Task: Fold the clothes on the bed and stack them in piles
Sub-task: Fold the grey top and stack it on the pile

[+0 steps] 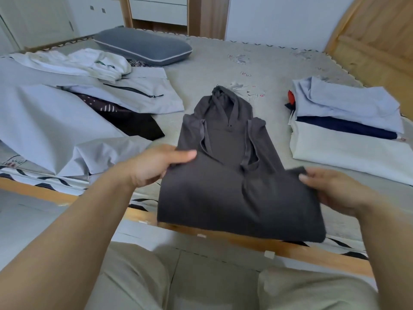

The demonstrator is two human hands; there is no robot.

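Observation:
A dark grey hooded garment (225, 186) lies lengthwise in the middle of the bed (257, 63), its near part folded over and lifted past the bed's front edge. My left hand (154, 165) pinches its left side, thumb on top. My right hand (335, 186) grips its right side, fingers curled under the fabric. To the right sits a folded pile (348, 128): pale blue on top, navy under it, cream at the bottom. On the left lies a loose heap with a light grey zip jacket (55, 117), white clothes (85, 61) and a black patterned piece (129, 121).
A grey-blue pillow (143, 45) lies at the far side of the bed. The wooden bed rail (223, 236) runs across in front of my legs. A wooden headboard (375, 41) rises at the right. White cabinets stand behind the bed.

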